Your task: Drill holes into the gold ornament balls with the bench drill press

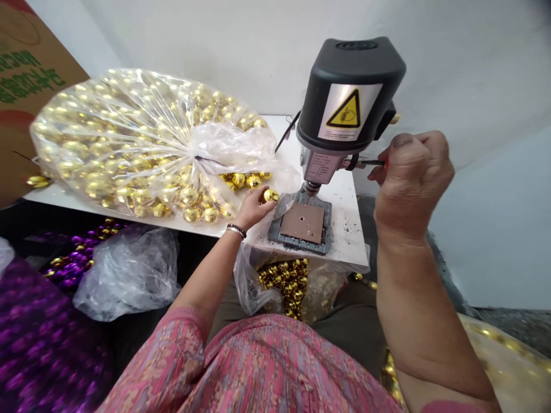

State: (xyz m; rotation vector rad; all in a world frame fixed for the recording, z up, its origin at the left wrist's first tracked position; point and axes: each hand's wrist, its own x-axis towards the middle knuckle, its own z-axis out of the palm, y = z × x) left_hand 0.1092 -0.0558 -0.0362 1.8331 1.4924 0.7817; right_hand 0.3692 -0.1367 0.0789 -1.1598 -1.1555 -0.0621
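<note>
Between the thumb and fingers of my left hand (253, 207) is a shiny gold faceted ball (271, 195), held at the mouth of a big clear plastic bag (129, 135) full of similar balls. Closed in a fist, my right hand (415, 178) grips the lever (372, 162) on the side of a small black drill press (350, 94). Under its chuck (311, 188) lies a square brown board (302, 223) with a hole in the middle, on the dark base plate (321, 246). Small chips are scattered around the base.
Below the white table's (206, 229) front edge, an open plastic bag (252, 287) holds more gold balls. Purple balls (47, 332) and a crumpled clear bag (129, 275) are at lower left. A cardboard box (34, 74) stands at far left, and a wall (241, 51) rises behind the table.
</note>
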